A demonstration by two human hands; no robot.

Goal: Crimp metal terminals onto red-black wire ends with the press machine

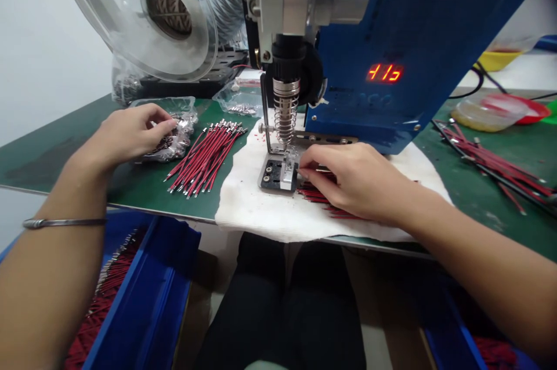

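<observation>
A: Start from the left. What's there?

B: A blue bin (141, 294) of red wires sits low down. Above it, the left hand (138, 129) is at a plastic bag (186, 122) of small metal parts, thumb and fingers curled toward each other; I can't tell whether a part is between them.

A: How would you work that side well?

B: Pick by touch, one part at a time, I'd say, so the eyes can rest on the machine. Just right of the bag lies a fanned wire bundle (206, 158); aligned ends would snag less.

A: And the middle?

B: A spring-wrapped head (286, 106) stands over a small metal fixture (287, 176) on a white cloth (256, 213). The right hand (348, 178) is just right of that fixture, thumb and forefinger brought together; their grip is too small to read, so I can't say whether a wire end is in it.

A: What matters there?

B: Steadiness, in my judgement: brace the hand's heel on the cloth and leave fingertips out from under the head. The loose wires (314, 193) beneath that hand are best tucked away from the fixture.

A: Further right?

B: The blue housing (348, 112) shows a lit red display (384, 73), worth a glance. Beyond, more wires lie on the green table (472, 193).
</observation>
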